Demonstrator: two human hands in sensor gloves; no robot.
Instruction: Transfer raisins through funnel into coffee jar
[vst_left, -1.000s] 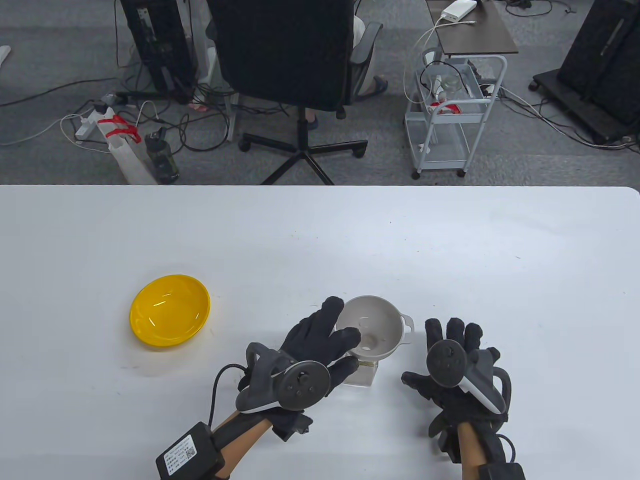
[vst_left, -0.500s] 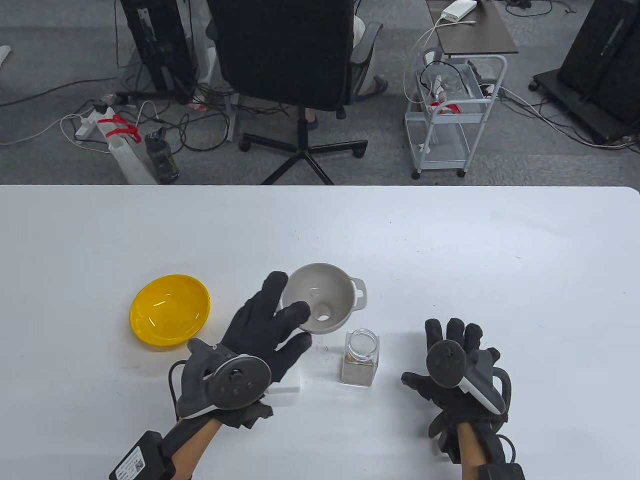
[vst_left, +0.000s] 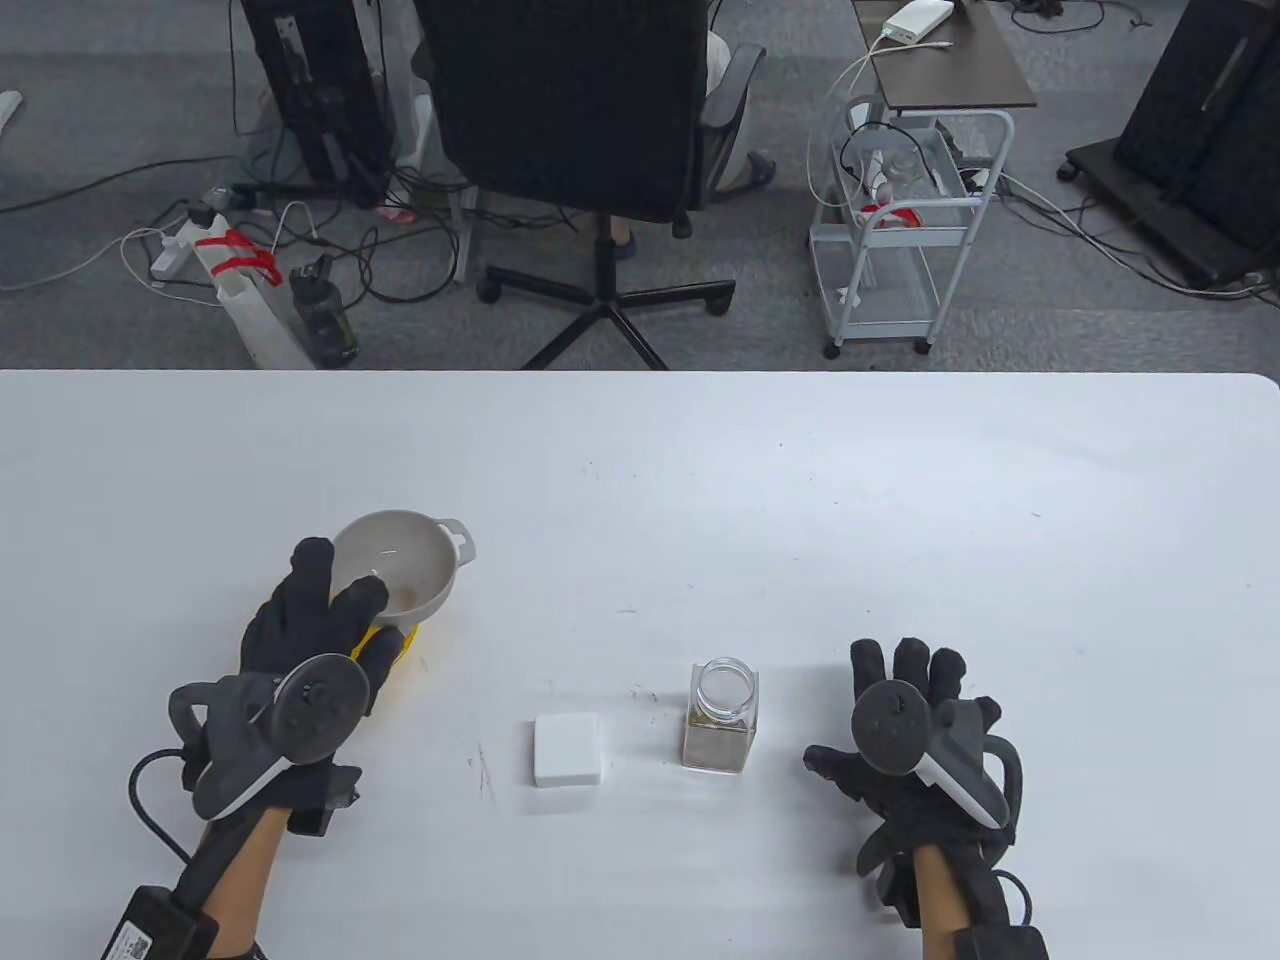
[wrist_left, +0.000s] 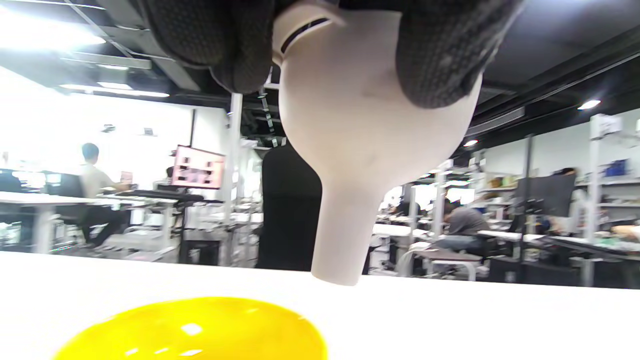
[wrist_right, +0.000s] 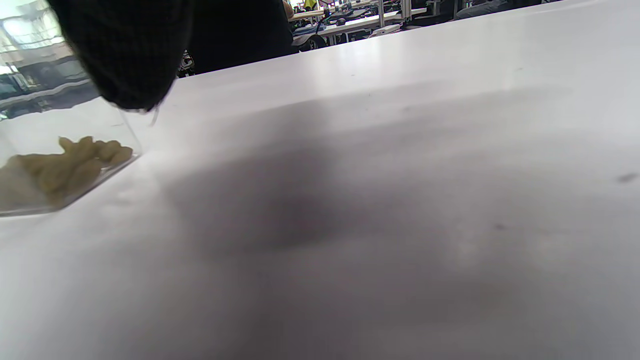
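— Office clutter fills the background of the table view: a black swivel chair (vst_left: 575, 110), a white wire cart (vst_left: 895, 240), cables on grey carpet. What about the white surface (vst_left: 700, 480) itself?

— On it, the left hand (vst_left: 310, 640) reaches forward at the left side and holds the grey funnel (vst_left: 395, 575) by its rim, thumb inside the cone, fingers on the outside. The funnel is lifted above the yellow bowl (vst_left: 400, 642), of which only a sliver shows under the hand.

— And the jar?

— The coffee jar (vst_left: 720, 715) stands upright and open, well to the right of the funnel, with pale raisins in its bottom. A white lid (vst_left: 568, 750) lies flat just left of it. The right hand (vst_left: 915, 745) rests palm down beside the jar, fingers spread and holding nothing.

— Left wrist view?

— Gloved fingers (wrist_left: 440, 50) grip the funnel (wrist_left: 360, 130) from the top edge; its spout points down, tilted slightly, above and apart from the bowl (wrist_left: 200, 330).

— Right wrist view?

— One gloved fingertip (wrist_right: 125, 55) hangs at the top left. Below it sits a corner of the jar (wrist_right: 60, 165) with raisins (wrist_right: 65, 167) inside, close to that fingertip; whether they touch I cannot tell.
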